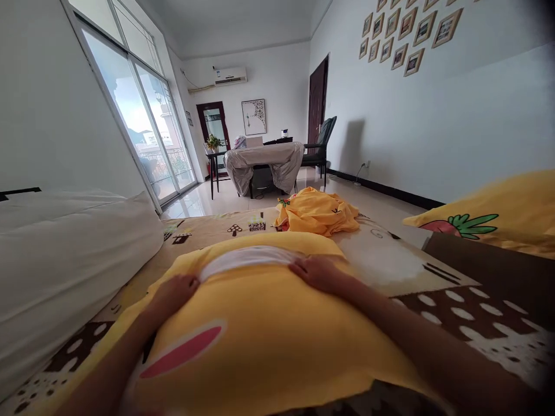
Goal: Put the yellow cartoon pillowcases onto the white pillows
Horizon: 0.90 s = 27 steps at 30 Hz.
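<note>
In front of me a yellow pillowcase [277,335] with a pink printed shape lies over a pillow. Its far end gapes, and a strip of the white pillow [251,257] shows in the opening. My left hand [176,293] has its fingers curled round the left side of the opening's edge. On the right side of that edge, my right hand [318,273] is closed on the fabric, its fingertips beside the white strip. The rest of the pillow is hidden under the yellow cloth.
A crumpled yellow cloth [318,212] lies beyond on the patterned bed sheet [221,228]. Another yellow pillow [511,211] with a carrot print is at the right. A white padded form [73,260] borders the left. Farther off stand a covered table [266,155] and a dark chair [323,141].
</note>
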### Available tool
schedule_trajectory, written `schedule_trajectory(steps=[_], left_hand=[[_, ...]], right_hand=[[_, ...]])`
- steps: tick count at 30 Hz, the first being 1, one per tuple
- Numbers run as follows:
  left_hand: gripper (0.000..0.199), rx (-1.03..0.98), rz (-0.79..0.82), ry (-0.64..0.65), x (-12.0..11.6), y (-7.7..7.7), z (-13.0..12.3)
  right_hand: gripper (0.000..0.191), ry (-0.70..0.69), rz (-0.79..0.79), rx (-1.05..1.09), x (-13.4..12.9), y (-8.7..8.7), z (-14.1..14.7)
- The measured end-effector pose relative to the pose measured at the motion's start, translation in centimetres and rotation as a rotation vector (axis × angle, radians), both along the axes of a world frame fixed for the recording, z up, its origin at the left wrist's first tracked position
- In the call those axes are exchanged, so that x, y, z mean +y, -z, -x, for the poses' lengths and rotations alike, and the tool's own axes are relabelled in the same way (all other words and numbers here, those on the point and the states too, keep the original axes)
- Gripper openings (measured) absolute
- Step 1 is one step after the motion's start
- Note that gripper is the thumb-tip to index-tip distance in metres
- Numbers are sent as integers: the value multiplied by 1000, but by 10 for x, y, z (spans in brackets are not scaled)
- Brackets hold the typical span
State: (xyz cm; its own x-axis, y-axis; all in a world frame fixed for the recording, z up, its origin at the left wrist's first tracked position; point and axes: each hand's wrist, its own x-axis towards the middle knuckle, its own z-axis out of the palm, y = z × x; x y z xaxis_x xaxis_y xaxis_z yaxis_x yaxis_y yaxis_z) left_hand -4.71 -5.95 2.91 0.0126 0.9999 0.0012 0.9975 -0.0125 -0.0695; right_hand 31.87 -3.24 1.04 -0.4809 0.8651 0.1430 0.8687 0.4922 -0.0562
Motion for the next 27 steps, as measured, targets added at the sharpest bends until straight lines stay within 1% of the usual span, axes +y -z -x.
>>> schedule_trajectory(steps=[1,2,3,4,5,6,7,9,11,12,13,14,16,17,18,19,20,21,22,23,24,25,27], left_hand=[[40,-7,44,18,1,12,-2],[38,-10,66,23,1,20,-4],[37,-12,85,26,1,24,-4],[37,-11,100,29,0,24,-4],[37,-4,110,35,-1,20,-2],[36,13,115,40,-1,12,-1],[34,35,113,43,-1,1,0],[29,93,71,66,1,-29,-2],[26,146,-62,175,5,-64,-16],[27,174,-170,279,7,-83,-29],[28,186,-287,387,9,-101,-45],[28,191,-390,468,11,-118,-65],[26,205,-538,616,15,-148,-111],[24,210,-587,701,16,-159,-135],[23,219,-642,812,17,-167,-158],[23,231,-694,939,18,-170,-180],[22,234,-730,1064,19,-168,-198],[22,213,-783,1180,20,-159,-214],[22,176,-820,1280,22,-144,-225],[21,124,-846,1356,24,-123,-234],[20,72,-842,1427,28,-95,-239],[20,25,-820,1443,33,-63,-242],[21,-38,-768,1428,48,5,-244]], right_hand=[[63,-8,13,18,-2,14,3],[62,-8,12,29,-4,24,6],[60,-4,2,37,-6,32,7],[59,1,-9,40,-9,35,8],[57,2,-15,40,-11,35,6],[55,-4,-17,35,-12,32,4],[51,-13,-13,23,-13,26,0],[39,-36,-2,-17,-12,5,-9],[24,-68,13,-57,-10,-24,-16],[21,-83,13,-69,-8,-39,-17],[19,-94,5,-74,-7,-54,-17],[19,-98,-9,-78,-6,-69,-15],[23,-88,-62,-90,-3,-90,-7],[28,-91,-87,-95,0,-97,-1],[35,-96,-101,-90,2,-99,5],[41,-93,-104,-79,6,-97,12],[43,-77,-99,-63,9,-91,17],[41,-38,-89,-41,14,-83,22],[38,17,-77,-11,18,-72,25],[37,58,-71,29,23,-60,27],[38,73,-72,73,27,-48,27],[40,57,-75,115,31,-36,26],[42,-11,-84,193,38,-19,18]])
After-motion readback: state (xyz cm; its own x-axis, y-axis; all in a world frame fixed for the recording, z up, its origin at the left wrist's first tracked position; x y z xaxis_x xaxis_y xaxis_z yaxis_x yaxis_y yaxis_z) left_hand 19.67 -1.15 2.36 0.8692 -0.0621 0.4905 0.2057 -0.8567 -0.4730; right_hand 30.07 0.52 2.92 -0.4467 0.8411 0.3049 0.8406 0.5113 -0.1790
